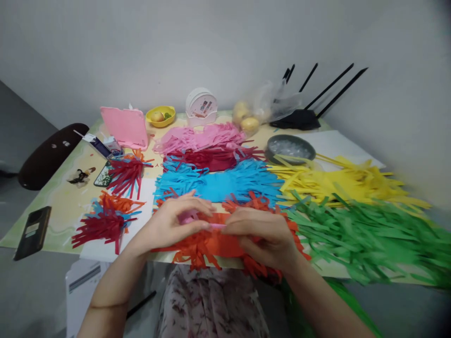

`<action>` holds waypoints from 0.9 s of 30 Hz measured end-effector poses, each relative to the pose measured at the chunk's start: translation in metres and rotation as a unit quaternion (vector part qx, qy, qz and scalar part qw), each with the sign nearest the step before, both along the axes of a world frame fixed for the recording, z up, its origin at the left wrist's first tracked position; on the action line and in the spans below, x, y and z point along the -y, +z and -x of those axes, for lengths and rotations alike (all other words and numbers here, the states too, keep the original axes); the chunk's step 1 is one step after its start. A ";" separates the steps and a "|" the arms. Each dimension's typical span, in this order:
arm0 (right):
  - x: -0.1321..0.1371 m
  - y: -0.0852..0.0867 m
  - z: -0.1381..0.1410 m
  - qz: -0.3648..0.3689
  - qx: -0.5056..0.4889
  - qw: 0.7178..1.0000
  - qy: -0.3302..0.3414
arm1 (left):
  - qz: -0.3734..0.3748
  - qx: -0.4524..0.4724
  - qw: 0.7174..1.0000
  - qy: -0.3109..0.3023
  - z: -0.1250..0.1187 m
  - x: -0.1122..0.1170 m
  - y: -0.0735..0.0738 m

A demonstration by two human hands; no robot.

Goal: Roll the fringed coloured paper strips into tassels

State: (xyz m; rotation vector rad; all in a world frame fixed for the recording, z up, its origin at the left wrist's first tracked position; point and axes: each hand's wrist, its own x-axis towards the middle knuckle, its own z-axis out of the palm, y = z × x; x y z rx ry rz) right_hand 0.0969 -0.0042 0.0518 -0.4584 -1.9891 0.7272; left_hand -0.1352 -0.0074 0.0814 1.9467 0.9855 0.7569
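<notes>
Both my hands meet over a pile of orange fringed paper strips (214, 244) at the table's near edge. My left hand (176, 220) curls its fingers round a small pink paper piece (188, 218). My right hand (264, 232) pinches the other end of that pink piece, fingertips touching those of the left. Beyond them lie fringed paper piles: blue (218, 183), dark red (214, 158) and pink (200, 138).
Yellow strips (345, 180) and green strips (362, 234) fill the right side. Small finished tassels (105, 220) lie left, near a black phone (33, 230), a pink case (125, 126), a yellow bowl (160, 116) and a grey dish (289, 148). A router (299, 117) stands at the back.
</notes>
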 end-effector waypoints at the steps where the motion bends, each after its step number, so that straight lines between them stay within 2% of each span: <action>1: 0.000 0.001 0.001 -0.034 0.009 0.999 0.006 | 0.016 -0.017 0.999 -0.032 -0.003 -0.002 0.002; 3: 0.000 0.002 0.001 -0.081 0.023 0.996 0.014 | 0.027 -0.053 0.995 -0.076 -0.006 -0.003 0.003; 4: 0.000 0.002 -0.001 -0.086 0.034 0.996 0.020 | 0.003 -0.076 0.994 -0.078 -0.006 -0.004 0.002; 6: -0.002 0.004 -0.005 -0.056 0.072 0.995 0.032 | -0.117 -0.137 0.982 -0.049 -0.005 -0.004 -0.002; 8: -0.008 0.006 -0.010 0.025 0.109 0.993 0.027 | -0.290 -0.200 0.936 -0.012 -0.002 -0.005 -0.008; 11: -0.022 0.005 -0.009 0.210 0.136 0.968 0.016 | -0.496 -0.231 0.837 -0.011 -0.001 -0.008 -0.015; 13: -0.031 0.000 -0.002 0.331 0.126 0.933 0.064 | -0.568 -0.215 0.794 -0.022 -0.002 -0.010 -0.017; 15: -0.035 -0.008 0.007 0.417 0.102 0.895 0.126 | -0.600 -0.197 0.775 -0.019 -0.002 -0.011 -0.019; 17: -0.035 -0.014 0.014 0.458 0.057 0.877 0.136 | -0.599 -0.187 0.779 -0.011 -0.002 -0.012 -0.023; 20: -0.030 -0.017 0.022 0.447 -0.010 0.889 0.103 | -0.541 -0.155 0.826 0.040 -0.003 -0.014 -0.032; 24: -0.028 -0.011 0.028 0.383 -0.066 0.920 0.062 | -0.387 -0.023 0.910 0.147 -0.015 -0.021 -0.045; 27: -0.036 -0.005 0.033 0.325 -0.077 0.943 0.011 | -0.251 0.082 0.942 0.206 -0.027 -0.029 -0.046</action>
